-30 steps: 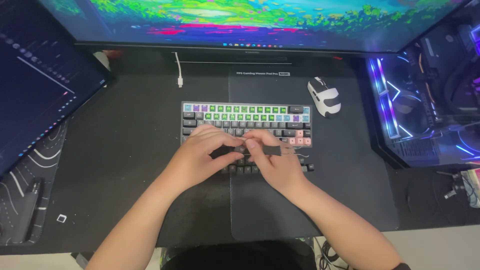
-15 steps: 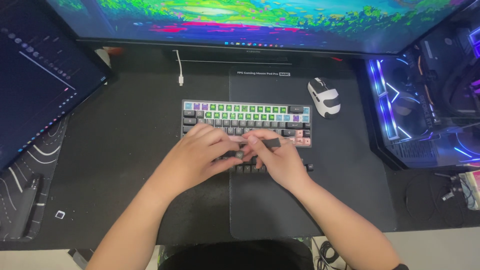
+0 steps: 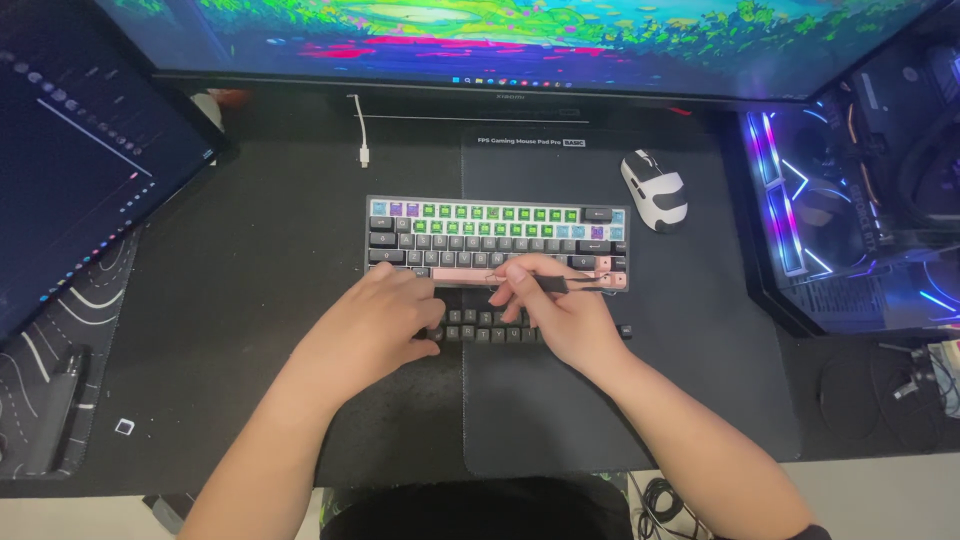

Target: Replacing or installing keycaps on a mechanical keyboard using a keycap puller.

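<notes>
Near the keyboard's (image 3: 497,238) front row: right hand (image 3: 560,315) fingers clamped on a thin, stiff keycap puller (image 3: 560,285); left hand (image 3: 375,325) fingers together, bracing light loose keycaps (image 3: 490,327).

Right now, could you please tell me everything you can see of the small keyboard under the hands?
The keyboard is compact, with a dark case, and lies flat across two black mats. Its upper rows carry green, blue and purple caps, the middle ones grey, and the bottom edge shows pink caps. Loose dark keycaps lie just in front of it. The left hand rests at its near edge; the right hand holds a thin dark tool over the bottom row.
</notes>
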